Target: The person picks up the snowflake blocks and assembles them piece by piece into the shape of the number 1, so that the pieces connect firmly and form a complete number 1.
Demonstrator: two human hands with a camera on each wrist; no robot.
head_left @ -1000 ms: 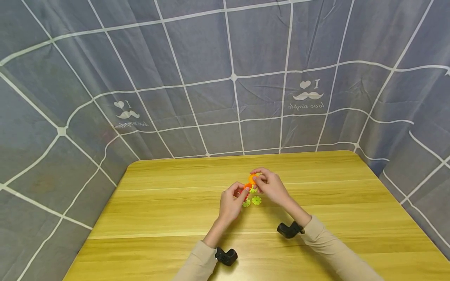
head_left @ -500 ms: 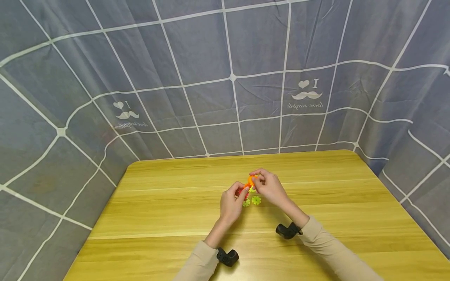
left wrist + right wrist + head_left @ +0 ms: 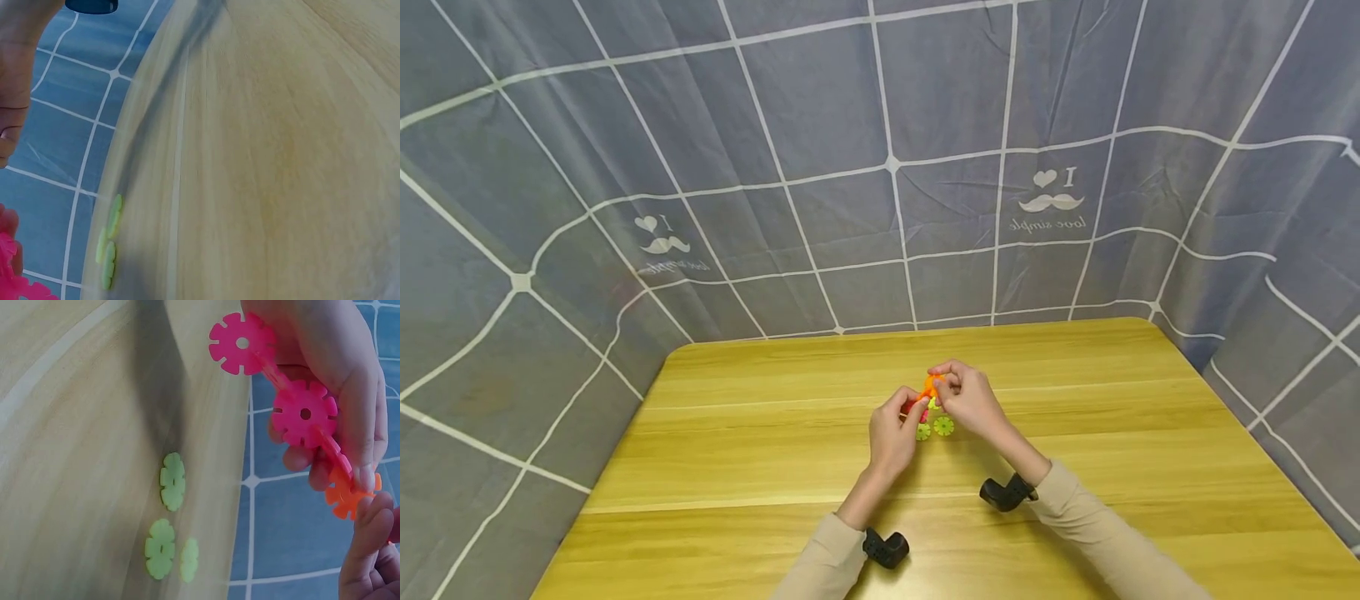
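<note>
My left hand (image 3: 891, 437) holds a chain of pink notched discs (image 3: 305, 414), slotted into one another at angles, with thumb and fingers near its orange end. That end has an orange notched disc (image 3: 340, 495), gripped between the left thumb and fingers in the right wrist view. My right hand (image 3: 976, 406) pinches orange plastic (image 3: 933, 386) right beside the left fingertips; its fingers hide part of it. Pink disc edges (image 3: 12, 275) show at the lower left of the left wrist view. Both hands are close together above the table.
Three yellow-green notched discs lie on the wooden table (image 3: 737, 467) below the hands, one nearer disc (image 3: 160, 550) beside a slimmer-looking disc (image 3: 189, 559) and a third disc (image 3: 172, 481). A grey curtain (image 3: 820, 217) with white lines surrounds the table's back and sides.
My right hand has shifted slightly left toward the left hand, and the orange disc in it has turned more edge-on. The left hand has stayed nearly still, and the green discs lie as before.
</note>
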